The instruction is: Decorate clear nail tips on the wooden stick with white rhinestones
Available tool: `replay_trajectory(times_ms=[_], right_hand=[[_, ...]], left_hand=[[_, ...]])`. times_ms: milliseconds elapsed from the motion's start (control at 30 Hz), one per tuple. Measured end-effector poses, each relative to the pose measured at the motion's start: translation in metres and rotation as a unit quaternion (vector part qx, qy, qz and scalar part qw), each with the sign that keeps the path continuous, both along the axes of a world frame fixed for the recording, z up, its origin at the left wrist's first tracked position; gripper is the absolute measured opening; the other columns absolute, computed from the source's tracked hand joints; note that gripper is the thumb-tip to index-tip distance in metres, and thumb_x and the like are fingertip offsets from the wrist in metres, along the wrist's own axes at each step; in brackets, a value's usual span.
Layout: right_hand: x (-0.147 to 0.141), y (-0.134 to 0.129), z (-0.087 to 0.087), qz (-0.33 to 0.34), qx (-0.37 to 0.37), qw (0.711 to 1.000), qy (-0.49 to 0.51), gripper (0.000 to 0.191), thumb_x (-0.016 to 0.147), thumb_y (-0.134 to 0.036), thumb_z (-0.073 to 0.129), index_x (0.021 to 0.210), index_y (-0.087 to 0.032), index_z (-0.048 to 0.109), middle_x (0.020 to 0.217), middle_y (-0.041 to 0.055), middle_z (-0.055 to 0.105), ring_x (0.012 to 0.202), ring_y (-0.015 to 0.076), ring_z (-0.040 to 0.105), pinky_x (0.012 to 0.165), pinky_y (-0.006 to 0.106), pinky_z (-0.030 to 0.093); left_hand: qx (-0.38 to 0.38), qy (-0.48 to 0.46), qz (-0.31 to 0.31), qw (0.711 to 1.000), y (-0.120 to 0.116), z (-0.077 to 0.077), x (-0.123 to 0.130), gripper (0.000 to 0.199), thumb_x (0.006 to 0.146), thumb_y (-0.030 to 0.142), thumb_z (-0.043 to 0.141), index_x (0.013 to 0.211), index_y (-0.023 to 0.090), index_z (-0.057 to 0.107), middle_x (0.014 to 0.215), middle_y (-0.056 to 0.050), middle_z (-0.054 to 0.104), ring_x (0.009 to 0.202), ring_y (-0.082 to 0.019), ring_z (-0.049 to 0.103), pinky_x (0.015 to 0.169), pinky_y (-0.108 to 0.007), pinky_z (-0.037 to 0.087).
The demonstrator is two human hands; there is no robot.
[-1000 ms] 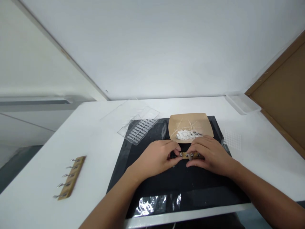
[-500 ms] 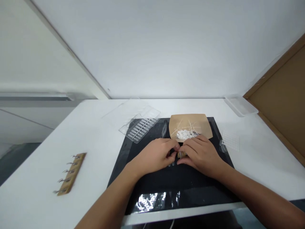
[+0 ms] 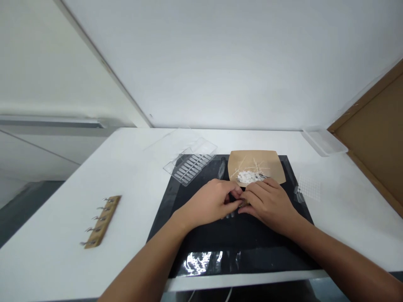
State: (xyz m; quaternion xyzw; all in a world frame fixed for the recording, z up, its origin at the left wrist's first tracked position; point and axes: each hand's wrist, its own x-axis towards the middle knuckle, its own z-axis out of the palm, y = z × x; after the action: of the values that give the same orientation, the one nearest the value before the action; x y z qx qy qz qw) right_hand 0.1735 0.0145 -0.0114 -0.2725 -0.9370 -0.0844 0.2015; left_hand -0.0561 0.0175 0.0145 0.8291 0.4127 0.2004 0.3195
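My left hand (image 3: pixel 217 200) and my right hand (image 3: pixel 271 204) meet over the black mat (image 3: pixel 248 239), fingertips almost touching. Both are closed in a pinch around a small yellowish-brown piece (image 3: pixel 244 204). Fingers cover most of it, so its exact kind does not show. A few small clear bits (image 3: pixel 230 214) lie on the mat just below the fingertips. Right behind the hands sits a brown paper tray (image 3: pixel 278 167) with a heap of white scraps (image 3: pixel 248 176) and thin pale sticks in it.
A clear case (image 3: pixel 192 167) of nail-shaped plastic tips overlaps the mat's back left corner. On the white table (image 3: pixel 132 176), a wooden strip (image 3: pixel 107 218) with several metal clips lies at left. At right are a sheet of clear dots (image 3: pixel 310 187) and a translucent tray (image 3: pixel 327 142).
The whole view has shifted slightly, moving the scene rightward. My left thumb and fingers have closed in further, so less of the yellowish-brown piece shows.
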Motion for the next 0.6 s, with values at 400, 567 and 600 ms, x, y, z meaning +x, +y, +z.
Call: replay_trajectory(times_ms=[400, 567, 600], right_hand=[[0.0, 0.004, -0.009, 0.0, -0.001, 1.0, 0.022, 0.035, 0.106, -0.05, 0.062, 0.094, -0.018, 0.068, 0.085, 0.0039, 0.069, 0.078, 0.0213, 0.058, 0.076, 0.038, 0.035], [0.001, 0.005, -0.011, 0.0, -0.058, 0.996, 0.063, 0.038, 0.102, -0.055, 0.066, 0.092, -0.018, 0.067, 0.089, 0.0047, 0.07, 0.08, 0.0215, 0.062, 0.078, 0.037, 0.037], [0.001, 0.005, -0.011, 0.003, -0.072, 0.994, 0.076, 0.038, 0.101, -0.056, 0.066, 0.093, -0.018, 0.067, 0.089, 0.0047, 0.071, 0.081, 0.0214, 0.063, 0.078, 0.037, 0.037]], left_hand=[[-0.145, -0.082, 0.066, 0.984, -0.003, -0.009, 0.008, 0.015, 0.094, 0.033, 0.072, 0.089, 0.019, 0.071, 0.078, 0.0, 0.078, 0.061, -0.014, 0.073, 0.063, -0.024, 0.056], [-0.169, -0.103, 0.084, 0.977, -0.003, -0.013, 0.009, 0.015, 0.09, 0.033, 0.075, 0.088, 0.018, 0.074, 0.082, -0.003, 0.079, 0.067, -0.015, 0.074, 0.063, -0.025, 0.057], [-0.182, -0.11, 0.09, 0.973, -0.003, -0.013, 0.01, 0.015, 0.09, 0.033, 0.075, 0.088, 0.018, 0.074, 0.081, -0.003, 0.079, 0.065, -0.015, 0.073, 0.061, -0.025, 0.057]])
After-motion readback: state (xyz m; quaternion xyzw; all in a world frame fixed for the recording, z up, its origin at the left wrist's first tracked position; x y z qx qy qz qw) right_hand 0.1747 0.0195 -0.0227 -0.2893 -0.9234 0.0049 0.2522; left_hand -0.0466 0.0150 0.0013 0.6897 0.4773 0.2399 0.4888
